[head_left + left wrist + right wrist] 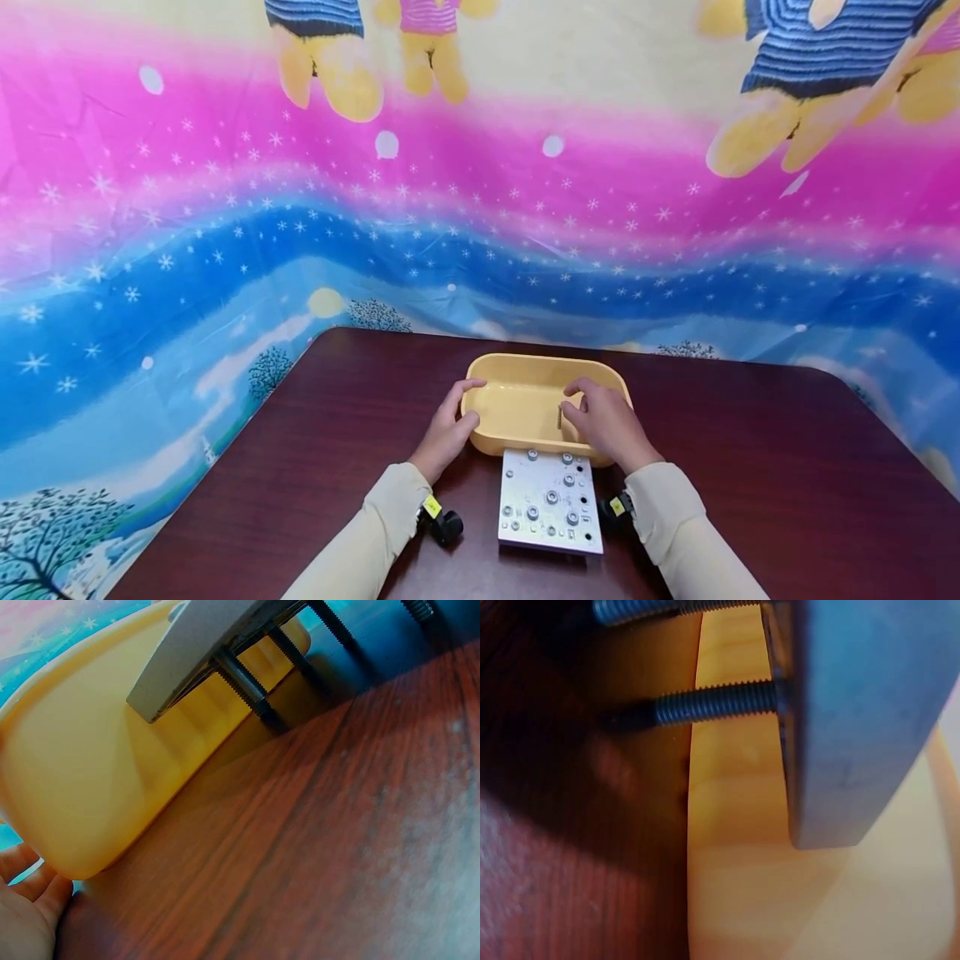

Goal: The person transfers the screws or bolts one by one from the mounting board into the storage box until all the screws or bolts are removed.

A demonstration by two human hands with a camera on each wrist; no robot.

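Inside yellow tray (513,410), small screw (559,417) beside right hand (609,422), grip unclear

the head view is bright, evenly lit and fairly sharp, with a faint sheen toward the near edge of the tabletop (360,400) and small highlights on the metal plate (536,482). the left wrist view is softer, pale glare washing the tabletop, dark shadow beneath the plate. the right wrist view is dimmer, blurred, heavily shadowed.
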